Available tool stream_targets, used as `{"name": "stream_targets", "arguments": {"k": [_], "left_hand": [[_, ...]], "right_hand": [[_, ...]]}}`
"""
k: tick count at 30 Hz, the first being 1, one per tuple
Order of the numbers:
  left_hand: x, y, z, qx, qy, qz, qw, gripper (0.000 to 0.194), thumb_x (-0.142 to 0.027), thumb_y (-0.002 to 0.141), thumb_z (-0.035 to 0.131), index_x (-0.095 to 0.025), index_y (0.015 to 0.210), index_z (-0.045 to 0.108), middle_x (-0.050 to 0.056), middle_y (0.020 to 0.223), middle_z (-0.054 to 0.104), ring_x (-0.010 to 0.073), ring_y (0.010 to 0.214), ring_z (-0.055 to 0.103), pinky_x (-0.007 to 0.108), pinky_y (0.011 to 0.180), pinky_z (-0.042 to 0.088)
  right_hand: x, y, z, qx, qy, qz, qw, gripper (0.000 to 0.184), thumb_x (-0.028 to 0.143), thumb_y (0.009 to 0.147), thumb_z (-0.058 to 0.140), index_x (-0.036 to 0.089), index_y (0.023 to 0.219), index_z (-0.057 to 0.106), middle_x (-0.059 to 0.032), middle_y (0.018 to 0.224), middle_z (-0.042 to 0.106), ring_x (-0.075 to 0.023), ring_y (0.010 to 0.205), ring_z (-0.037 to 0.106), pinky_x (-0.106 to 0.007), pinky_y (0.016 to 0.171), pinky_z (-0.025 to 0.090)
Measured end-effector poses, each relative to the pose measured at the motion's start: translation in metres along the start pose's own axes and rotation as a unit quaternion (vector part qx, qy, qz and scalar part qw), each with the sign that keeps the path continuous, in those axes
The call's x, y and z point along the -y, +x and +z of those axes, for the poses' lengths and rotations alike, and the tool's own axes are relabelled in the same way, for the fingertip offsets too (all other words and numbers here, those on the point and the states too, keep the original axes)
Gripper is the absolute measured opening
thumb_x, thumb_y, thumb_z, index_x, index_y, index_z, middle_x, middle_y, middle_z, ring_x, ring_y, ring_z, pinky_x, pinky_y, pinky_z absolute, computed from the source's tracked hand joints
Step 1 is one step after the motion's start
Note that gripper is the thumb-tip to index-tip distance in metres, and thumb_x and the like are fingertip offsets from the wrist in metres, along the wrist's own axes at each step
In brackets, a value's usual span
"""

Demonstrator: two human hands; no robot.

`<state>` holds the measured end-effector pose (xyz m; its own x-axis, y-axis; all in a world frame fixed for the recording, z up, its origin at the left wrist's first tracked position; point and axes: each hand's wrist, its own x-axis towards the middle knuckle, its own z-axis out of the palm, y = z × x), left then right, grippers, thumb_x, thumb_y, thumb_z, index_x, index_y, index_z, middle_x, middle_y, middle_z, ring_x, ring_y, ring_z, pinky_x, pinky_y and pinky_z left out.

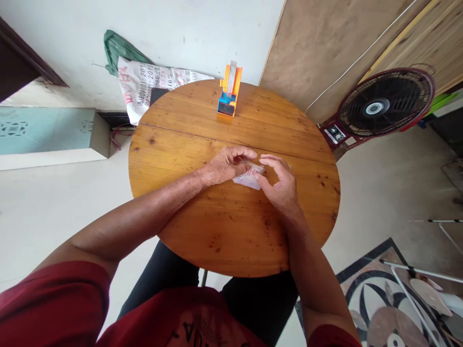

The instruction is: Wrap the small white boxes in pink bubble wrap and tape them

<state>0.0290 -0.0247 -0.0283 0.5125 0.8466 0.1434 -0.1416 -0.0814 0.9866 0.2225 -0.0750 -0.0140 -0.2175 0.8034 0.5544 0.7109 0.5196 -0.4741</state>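
We have a small clear plastic packet point(248, 181) over the middle of the desk point(220, 243), in between our 2 hands. It lies to the right of our left hand point(223, 166) and to the left of our right hand point(284, 190), with its long axis running roughly from side to side, crosswise to our body. Neither hand is clearly nearer: both thumbs reach the packet's far side, the left thumb over its upper left part and the right thumb near its right end. We can't tell whether the packet rests flat on the wood or sits slightly raised.

Our right grip is spread, thumb and index finger well parted, with only the thumb at the plastic. On the left, the index finger arches away from the thumb, but the other fingers are partly hidden, so we can't say if that grip pinches the packet.

The packet carries red marks (far too small for us to read). Beyond it, near the desk's far edge, stands an orange and blue tape dispenser point(230, 91) with a roll of tape; no brand on it is legible. Past the desk's far left edge, a white printed sack point(135, 86) shows "ISO9001" in black, plus large red characters we can't make out. Behind that is a green bag point(125, 50). To the right, a dark red fan point(385, 103) has a control panel whose labels are too small, and the lettering on our red shirt point(191, 313) is only partly visible.
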Motion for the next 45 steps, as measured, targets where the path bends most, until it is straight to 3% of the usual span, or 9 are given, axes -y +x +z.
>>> {"name": "stream_targets", "arguments": {"k": [5, 14, 22, 30, 45], "left_hand": [[-0.001, 0.001, 0.000, 0.011, 0.010, 0.028, 0.999, 0.031, -0.033, 0.078, 0.077, -0.014, 0.101, 0.068, 0.004, 0.094, 0.072, 0.0133, 0.081, 0.065, 0.026, 0.074, 0.051], [0.004, 0.001, -0.002, 0.028, 0.018, 0.028, 0.999, 0.035, -0.040, 0.080, 0.076, -0.015, 0.103, 0.068, 0.005, 0.097, 0.072, 0.0170, 0.087, 0.066, 0.030, 0.079, 0.052], [0.002, 0.001, -0.002, 0.011, 0.037, 0.005, 0.999, 0.028, -0.033, 0.081, 0.072, -0.014, 0.101, 0.070, 0.003, 0.088, 0.072, 0.0131, 0.074, 0.063, 0.025, 0.068, 0.049], [-0.006, 0.000, -0.001, 0.008, 0.068, -0.010, 0.998, 0.017, -0.022, 0.082, 0.068, -0.013, 0.095, 0.072, 0.000, 0.080, 0.070, 0.0088, 0.067, 0.059, 0.020, 0.062, 0.047], [0.001, 0.002, -0.004, 0.035, 0.071, 0.005, 0.997, 0.015, -0.025, 0.085, 0.065, -0.017, 0.091, 0.076, 0.001, 0.076, 0.070, 0.0093, 0.065, 0.059, 0.019, 0.059, 0.046]], "right_hand": [[0.002, -0.001, 0.006, -0.038, -0.025, -0.018, 0.999, 0.008, 0.027, 0.091, 0.063, 0.026, 0.098, 0.068, -0.0070, 0.115, 0.075, -0.0250, 0.108, 0.070, -0.045, 0.096, 0.051], [0.002, -0.001, 0.007, -0.044, -0.014, -0.018, 0.999, 0.012, 0.025, 0.095, 0.059, 0.026, 0.093, 0.071, -0.0062, 0.114, 0.075, -0.0245, 0.106, 0.070, -0.045, 0.096, 0.049], [0.004, -0.003, 0.005, -0.031, -0.018, -0.023, 0.999, 0.013, 0.023, 0.094, 0.060, 0.025, 0.090, 0.073, -0.0067, 0.119, 0.074, -0.0256, 0.109, 0.069, -0.047, 0.097, 0.048], [0.000, -0.002, 0.008, -0.011, 0.033, 0.019, 0.999, 0.016, 0.029, 0.094, 0.059, 0.026, 0.087, 0.073, -0.0058, 0.124, 0.073, -0.0267, 0.115, 0.068, -0.049, 0.102, 0.050], [-0.001, -0.002, 0.005, -0.002, 0.028, 0.015, 1.000, 0.017, 0.028, 0.093, 0.060, 0.027, 0.086, 0.076, -0.0056, 0.125, 0.072, -0.0269, 0.115, 0.067, -0.049, 0.101, 0.050]]}}
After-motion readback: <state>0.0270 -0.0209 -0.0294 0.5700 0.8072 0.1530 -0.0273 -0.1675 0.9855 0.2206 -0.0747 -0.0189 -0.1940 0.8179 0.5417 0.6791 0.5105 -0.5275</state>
